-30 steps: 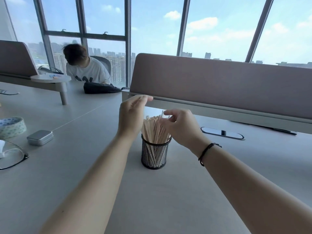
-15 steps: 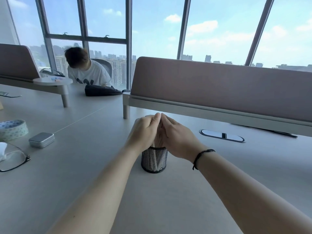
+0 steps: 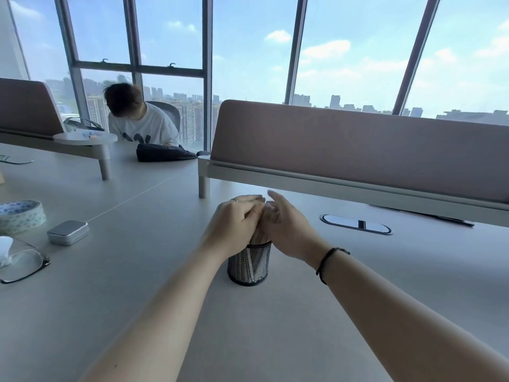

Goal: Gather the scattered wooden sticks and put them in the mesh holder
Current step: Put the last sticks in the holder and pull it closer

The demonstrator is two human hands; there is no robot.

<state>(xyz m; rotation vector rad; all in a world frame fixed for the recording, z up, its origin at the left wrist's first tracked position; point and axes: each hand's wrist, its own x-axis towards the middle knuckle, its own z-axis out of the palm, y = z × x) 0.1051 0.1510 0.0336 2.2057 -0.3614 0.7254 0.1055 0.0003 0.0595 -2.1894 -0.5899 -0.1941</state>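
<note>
A black mesh holder (image 3: pixel 249 264) stands upright on the grey desk (image 3: pixel 137 271), straight ahead of me. A bundle of wooden sticks (image 3: pixel 259 239) stands in it; only a sliver shows above the rim, the rest hidden by my hands. My left hand (image 3: pixel 234 221) curls its fingers over the top of the bundle from the left. From the right, my right hand (image 3: pixel 287 230), a black cord on its wrist, presses against the bundle with fairly straight fingers. The two hands touch above the holder.
A small metal tin (image 3: pixel 68 232), a roll of patterned tape (image 3: pixel 20 216) and eyeglasses (image 3: pixel 24 267) lie at the left. A desk divider (image 3: pixel 358 150) and a cable port (image 3: pixel 355 224) are behind the holder. A person (image 3: pixel 137 119) sits at the far desk.
My hands, apart beside the exposed sticks a second ago, have closed together over the bundle. Since half a second ago my left fingers have curled more over its top.
</note>
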